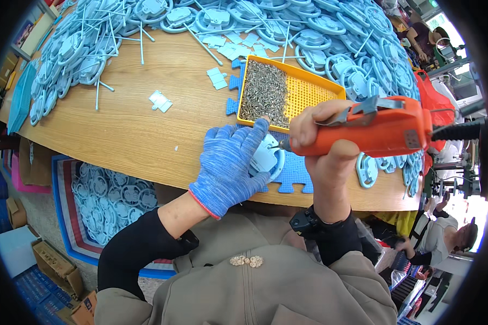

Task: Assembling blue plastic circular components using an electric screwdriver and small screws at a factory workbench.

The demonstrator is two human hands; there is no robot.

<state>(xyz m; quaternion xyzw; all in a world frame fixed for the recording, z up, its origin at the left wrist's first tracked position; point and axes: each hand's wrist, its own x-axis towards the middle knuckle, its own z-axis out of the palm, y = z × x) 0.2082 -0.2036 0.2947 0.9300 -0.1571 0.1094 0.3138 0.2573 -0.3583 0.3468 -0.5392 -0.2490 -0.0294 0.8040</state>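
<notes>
My left hand [226, 162], in a blue knitted glove, grips a light-blue plastic part [265, 156] with a rounded ring edge. The part rests on a blue foam mat [295, 174]. Bare and wrapped around an orange electric screwdriver [371, 129], my right hand [325, 135] holds the tool level, its bit reaching the face of the part. Whether a screw sits under the bit is too small to tell. Just beyond both hands stands a yellow tray [312, 96] with many small metal screws [263, 92] heaped in its left side.
Light-blue plastic parts [314, 40] with thin rods pile along the table's [146, 143] far side. Small flat plates [217, 78] lie left of the tray. A bin [65, 216] of similar parts stands below at left. Other people [444, 238] work at right.
</notes>
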